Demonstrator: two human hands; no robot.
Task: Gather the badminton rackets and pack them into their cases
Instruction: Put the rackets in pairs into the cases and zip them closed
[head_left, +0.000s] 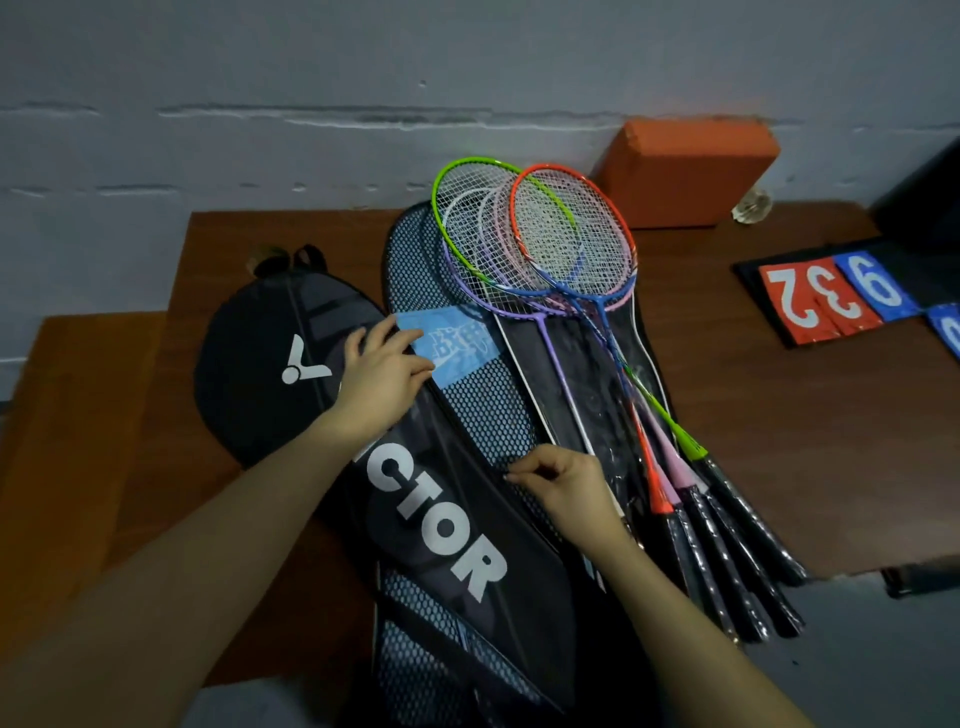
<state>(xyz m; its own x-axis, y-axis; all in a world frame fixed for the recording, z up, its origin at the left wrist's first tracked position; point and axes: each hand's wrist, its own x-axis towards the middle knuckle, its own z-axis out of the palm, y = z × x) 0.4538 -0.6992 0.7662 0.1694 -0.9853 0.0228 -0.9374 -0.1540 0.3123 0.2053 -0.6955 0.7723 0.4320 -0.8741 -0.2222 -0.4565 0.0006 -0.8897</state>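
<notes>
So the rackets (561, 291) are gathered but none cased yet; left hand (382, 376) lies flat on the black case (431, 525), right hand (563, 486) pinches its zipper edge.

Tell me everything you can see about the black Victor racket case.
The black Victor case looks like soft fabric, racket-shaped, with a white logo on its wide head and large white VICTOR lettering down its body. It lies flat on the brown table, beside and partly over a blue mesh case. The left hand rests on it; the right hand pinches something small at its edge, perhaps a zipper pull.
</notes>
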